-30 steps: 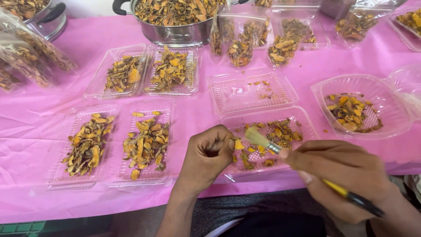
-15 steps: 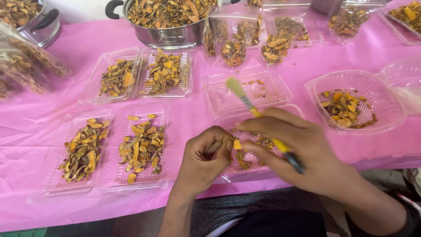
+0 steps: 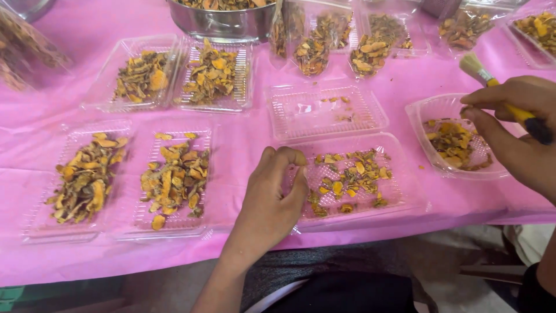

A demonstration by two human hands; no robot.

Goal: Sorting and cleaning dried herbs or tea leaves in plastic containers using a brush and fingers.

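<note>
A small paintbrush (image 3: 503, 93) with pale bristles and a yellow-and-black handle is being held in the right hand (image 3: 521, 124), whose grip is closing around the handle while the bristles are pointing up and to the far left; brush and hand are hovering over a rounded clear plastic bowl (image 3: 418, 116) of dried orange-yellow slices at the right of the worktop (image 3: 243, 124), which is covered in pink cloth. The left hand (image 3: 272, 197) is resting at the near-left edge of a clear rectangular tray (image 3: 405, 197) holding a thin scatter of slices (image 3: 347, 177); its fingers are curling inward in a pinching grip, though whether a piece is being held between them cannot be told. Just beyond, a nearly bare tray (image 3: 324, 110) is lying with a few crumbs. To the left, two fuller trays (image 3: 121, 179) are sitting side by side near the edge, and two more (image 3: 174, 75) are lying farther back. Along the far side, a metal pot (image 3: 220, 23) and several clear bags (image 3: 359, 40) of slices are standing.
</note>
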